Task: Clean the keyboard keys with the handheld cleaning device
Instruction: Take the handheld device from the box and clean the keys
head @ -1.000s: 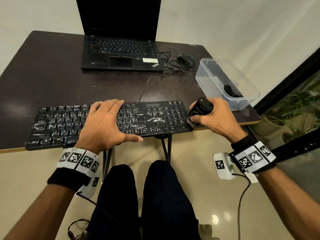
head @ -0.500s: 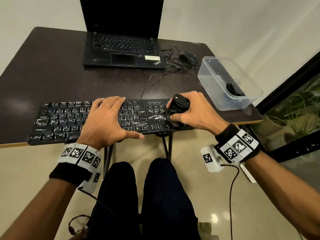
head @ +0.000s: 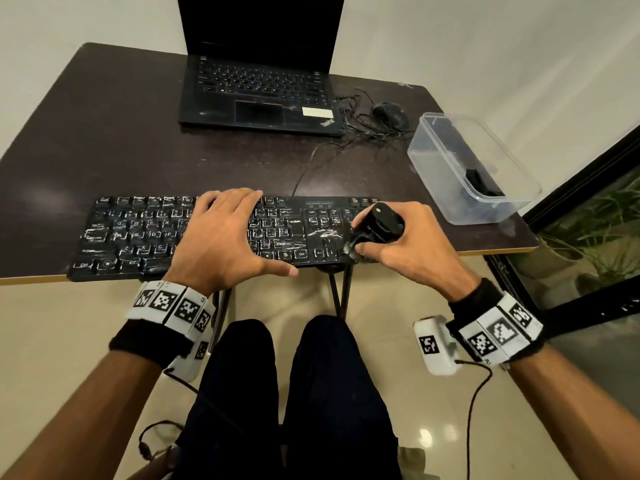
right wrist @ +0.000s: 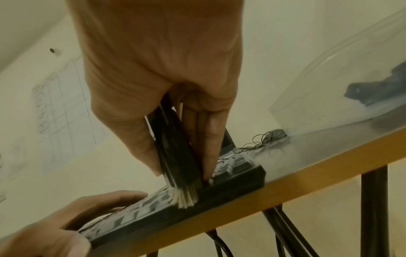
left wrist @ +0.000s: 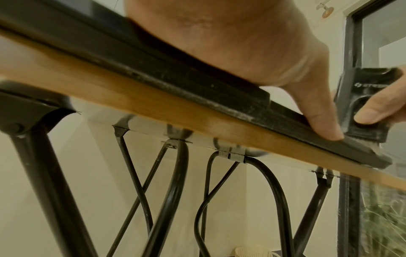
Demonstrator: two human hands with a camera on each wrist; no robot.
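Observation:
A black keyboard (head: pixel 138 237) smeared with white dust lies along the table's front edge. My left hand (head: pixel 225 237) lies flat on its middle keys, fingers straight, thumb (left wrist: pixel 318 111) over the front rim. My right hand (head: pixel 408 244) grips a small black cleaning device (head: pixel 377 225) with a pale brush tip (right wrist: pixel 185 197). The bristles press on the keyboard's front right edge (right wrist: pixel 230 189), near the arrow keys. A white dust streak (head: pixel 322 233) lies just left of the device.
An open black laptop (head: pixel 259 91) stands at the back of the dark table (head: pixel 104 133). A black mouse (head: pixel 389 114) with tangled cable lies right of it. A clear plastic box (head: pixel 485 199) holding a dark item sits at the right edge. My knees are under the table.
My right hand swept the device left from the keyboard's right end, then came back slightly right and toward the front edge. The left hand stayed flat on the keys.

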